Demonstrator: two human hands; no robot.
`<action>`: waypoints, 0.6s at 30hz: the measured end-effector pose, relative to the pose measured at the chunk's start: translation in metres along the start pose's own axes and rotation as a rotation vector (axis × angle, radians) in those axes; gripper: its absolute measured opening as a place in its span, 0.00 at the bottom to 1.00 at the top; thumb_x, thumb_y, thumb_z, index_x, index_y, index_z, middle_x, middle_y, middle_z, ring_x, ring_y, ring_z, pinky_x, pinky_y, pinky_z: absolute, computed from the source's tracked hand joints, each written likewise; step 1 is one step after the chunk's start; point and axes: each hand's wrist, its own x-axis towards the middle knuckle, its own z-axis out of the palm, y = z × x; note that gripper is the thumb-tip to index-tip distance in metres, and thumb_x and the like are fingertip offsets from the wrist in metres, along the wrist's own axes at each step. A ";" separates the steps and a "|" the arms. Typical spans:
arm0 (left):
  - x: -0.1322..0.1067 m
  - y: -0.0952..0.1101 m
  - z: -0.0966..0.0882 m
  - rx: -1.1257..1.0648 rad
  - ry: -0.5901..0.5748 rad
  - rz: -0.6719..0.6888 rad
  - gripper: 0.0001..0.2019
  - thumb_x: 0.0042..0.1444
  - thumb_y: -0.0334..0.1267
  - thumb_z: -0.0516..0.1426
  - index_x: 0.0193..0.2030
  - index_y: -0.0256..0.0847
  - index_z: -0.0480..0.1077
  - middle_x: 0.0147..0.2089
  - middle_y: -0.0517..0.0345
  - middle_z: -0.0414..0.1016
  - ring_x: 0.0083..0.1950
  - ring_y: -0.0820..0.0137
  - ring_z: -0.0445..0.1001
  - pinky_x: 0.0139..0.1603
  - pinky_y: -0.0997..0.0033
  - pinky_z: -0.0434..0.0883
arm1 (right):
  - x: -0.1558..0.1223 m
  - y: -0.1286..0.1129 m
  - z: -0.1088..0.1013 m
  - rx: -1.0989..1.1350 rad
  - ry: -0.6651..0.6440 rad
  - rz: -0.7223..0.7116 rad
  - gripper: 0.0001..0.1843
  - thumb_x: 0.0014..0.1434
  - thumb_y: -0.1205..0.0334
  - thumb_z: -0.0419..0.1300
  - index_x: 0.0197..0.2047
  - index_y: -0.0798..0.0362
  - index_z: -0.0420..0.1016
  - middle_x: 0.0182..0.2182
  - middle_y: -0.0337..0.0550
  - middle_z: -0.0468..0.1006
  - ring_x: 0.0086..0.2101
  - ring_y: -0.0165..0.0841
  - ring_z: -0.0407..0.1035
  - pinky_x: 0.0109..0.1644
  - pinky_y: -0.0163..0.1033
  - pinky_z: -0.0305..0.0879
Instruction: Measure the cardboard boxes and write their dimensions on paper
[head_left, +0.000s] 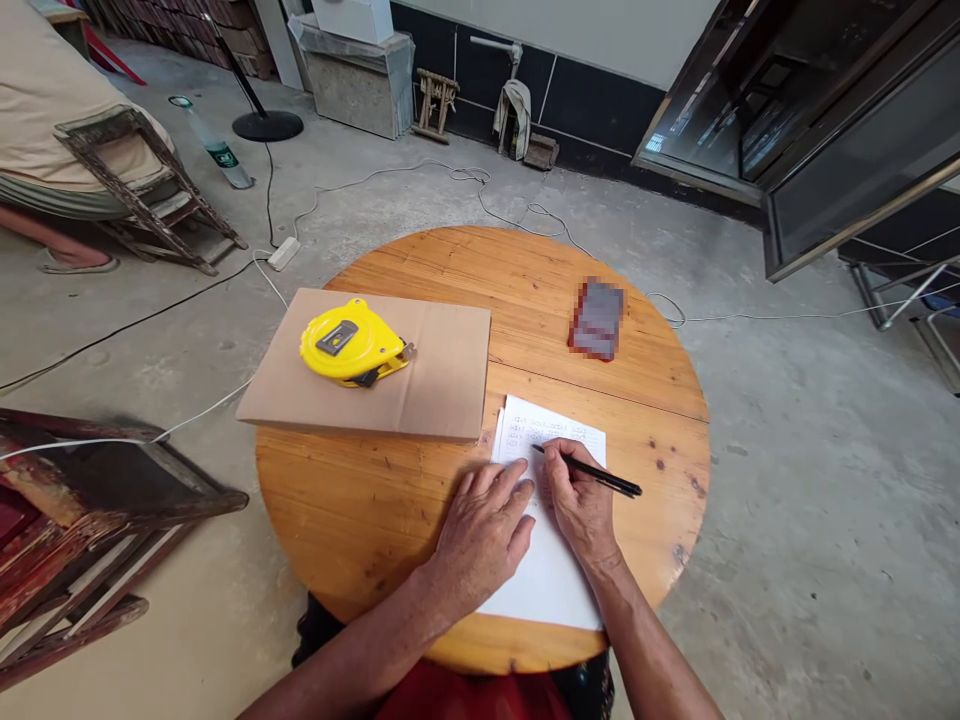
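A white sheet of paper (551, 575) lies on the round wooden table (375, 510) near its front edge, with a few lines of writing at its top. My left hand (484, 530) rests flat on the paper's left side, fingers stretched out. My right hand (577, 500) is closed round a black pen (600, 474), its tip touching the paper just under the written lines. A yellow tape measure (351, 343) sits on a flat piece of cardboard (442, 380) at the table's left.
A blurred dark phone-like object (597, 320) lies at the table's far right. A wooden chair (82, 530) stands at left, a folding cot (112, 160) behind it. Cables and a power strip (283, 253) run across the concrete floor. A metal door frame (825, 130) stands at right.
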 end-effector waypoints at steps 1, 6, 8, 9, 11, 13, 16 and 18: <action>0.000 0.000 0.000 0.000 0.000 -0.001 0.15 0.61 0.34 0.57 0.55 0.41 0.70 0.63 0.52 0.70 0.58 0.56 0.66 0.57 0.51 0.67 | 0.000 0.000 0.000 0.000 -0.008 -0.002 0.11 0.66 0.56 0.55 0.37 0.51 0.74 0.26 0.38 0.74 0.24 0.30 0.65 0.28 0.35 0.64; 0.000 0.001 0.000 0.003 0.011 -0.002 0.15 0.60 0.34 0.58 0.54 0.41 0.70 0.63 0.52 0.71 0.58 0.56 0.67 0.57 0.51 0.67 | 0.001 -0.001 0.000 -0.019 -0.026 -0.021 0.10 0.65 0.56 0.56 0.38 0.51 0.76 0.27 0.38 0.77 0.24 0.30 0.66 0.29 0.35 0.65; 0.001 0.000 0.001 0.000 0.019 0.002 0.15 0.60 0.34 0.58 0.55 0.41 0.70 0.63 0.52 0.71 0.58 0.57 0.66 0.57 0.51 0.67 | 0.001 -0.002 0.000 -0.039 -0.029 -0.031 0.10 0.65 0.57 0.56 0.37 0.51 0.76 0.27 0.39 0.77 0.25 0.30 0.66 0.29 0.35 0.65; 0.001 0.000 0.001 -0.002 0.023 0.003 0.15 0.60 0.34 0.58 0.55 0.41 0.70 0.62 0.51 0.71 0.58 0.57 0.66 0.57 0.51 0.67 | 0.002 -0.003 0.000 -0.044 -0.031 -0.037 0.10 0.65 0.57 0.56 0.38 0.51 0.76 0.28 0.39 0.77 0.25 0.30 0.66 0.29 0.36 0.65; 0.001 0.000 0.001 -0.005 0.029 0.004 0.16 0.60 0.33 0.58 0.55 0.41 0.70 0.62 0.51 0.71 0.58 0.57 0.66 0.57 0.52 0.67 | 0.002 -0.004 0.001 -0.049 -0.033 -0.050 0.10 0.65 0.57 0.57 0.38 0.52 0.76 0.28 0.40 0.78 0.26 0.30 0.67 0.30 0.36 0.66; 0.001 0.000 0.001 -0.007 0.029 0.002 0.16 0.60 0.33 0.58 0.55 0.41 0.70 0.62 0.52 0.71 0.58 0.58 0.66 0.58 0.52 0.67 | 0.002 -0.005 0.000 -0.055 -0.037 -0.057 0.09 0.65 0.58 0.57 0.38 0.52 0.76 0.28 0.40 0.77 0.25 0.30 0.66 0.30 0.36 0.65; 0.001 0.001 0.001 -0.009 0.014 -0.004 0.16 0.60 0.33 0.58 0.55 0.41 0.69 0.63 0.52 0.71 0.58 0.58 0.66 0.58 0.52 0.67 | 0.001 -0.003 -0.001 -0.044 -0.048 -0.038 0.10 0.65 0.57 0.56 0.36 0.52 0.75 0.26 0.38 0.75 0.24 0.30 0.65 0.30 0.36 0.64; 0.001 0.001 0.000 -0.005 0.004 -0.007 0.15 0.61 0.34 0.58 0.55 0.42 0.70 0.63 0.53 0.70 0.58 0.57 0.66 0.57 0.52 0.67 | 0.001 0.000 -0.001 0.000 -0.016 -0.012 0.11 0.66 0.56 0.56 0.36 0.52 0.75 0.27 0.39 0.75 0.26 0.31 0.66 0.31 0.36 0.64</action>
